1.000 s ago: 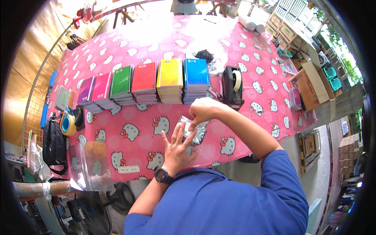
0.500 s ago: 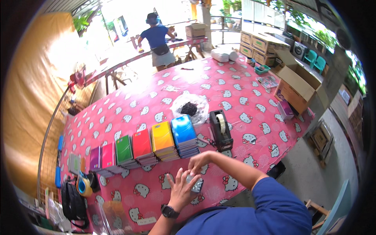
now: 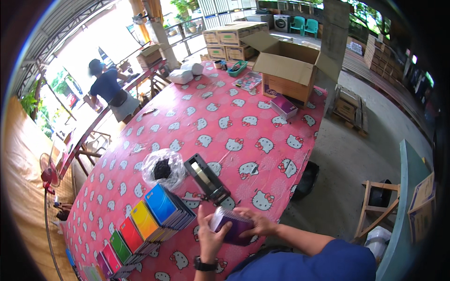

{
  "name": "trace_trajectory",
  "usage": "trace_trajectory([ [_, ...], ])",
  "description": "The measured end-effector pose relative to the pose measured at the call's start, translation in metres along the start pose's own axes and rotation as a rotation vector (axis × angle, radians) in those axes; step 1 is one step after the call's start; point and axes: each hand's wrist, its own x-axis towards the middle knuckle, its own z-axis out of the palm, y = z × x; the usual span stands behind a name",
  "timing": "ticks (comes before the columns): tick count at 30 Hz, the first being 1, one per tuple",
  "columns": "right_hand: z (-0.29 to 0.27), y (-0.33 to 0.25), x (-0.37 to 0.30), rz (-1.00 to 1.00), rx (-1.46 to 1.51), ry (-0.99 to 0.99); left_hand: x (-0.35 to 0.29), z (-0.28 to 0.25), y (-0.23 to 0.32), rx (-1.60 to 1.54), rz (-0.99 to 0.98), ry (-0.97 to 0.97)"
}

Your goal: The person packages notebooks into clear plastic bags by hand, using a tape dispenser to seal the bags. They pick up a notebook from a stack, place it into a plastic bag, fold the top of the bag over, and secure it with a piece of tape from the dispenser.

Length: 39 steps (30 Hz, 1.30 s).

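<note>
Both hands are closed on a small stack of purple spiral notebooks (image 3: 239, 228), tilted above the near edge of the table. My left hand (image 3: 210, 239) grips its left side, with the thumb across the front and the index finger pointing up. On the opposite side, my right hand (image 3: 260, 223) has its fingers over the top corner. Left of my hands stands a row of spiral notebook stacks, with a blue stack (image 3: 162, 206) nearest, then a yellow stack (image 3: 144, 218), a red stack (image 3: 131, 235) and a green stack (image 3: 120, 247). A black tape dispenser (image 3: 206, 179) lies just beyond my hands.
A clear plastic bag (image 3: 163, 169) with black contents lies behind the blue stack. Farther right, more purple notebooks (image 3: 284, 107) rest beside an open cardboard box (image 3: 287, 70). Another person (image 3: 111, 89) stands at a far table. A wooden stand (image 3: 378, 206) is on the floor at right.
My view has swung right, so the table things appear farther left. My hands, earlier close together over a small shiny thing, now hold the purple notebooks from both sides.
</note>
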Motion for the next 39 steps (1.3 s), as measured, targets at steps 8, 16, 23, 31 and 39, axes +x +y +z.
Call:
trace_trajectory([
  [8, -0.223, -0.007, 0.046, -0.066, -0.143, 1.029, 0.013, 0.007, -0.013, 0.003, 0.082, -0.072],
  [16, -0.504, -0.009, 0.141, 0.02, -0.685, 1.072, 0.004, -0.008, -0.026, -0.074, -0.316, -0.009],
  [23, -0.468, 0.034, 0.181, -0.176, -0.969, 1.445, 0.001, -0.017, -0.046, -0.07, -0.202, 0.141],
  [31, -0.443, 0.074, 0.181, -0.222, -1.111, 1.608, 0.014, -0.017, -0.026, 0.094, -0.155, 0.156],
  [39, -0.49, 0.068, 0.177, -0.135, -1.192, 1.516, -0.004, -0.026, -0.027, 0.118, -0.147, 0.327],
])
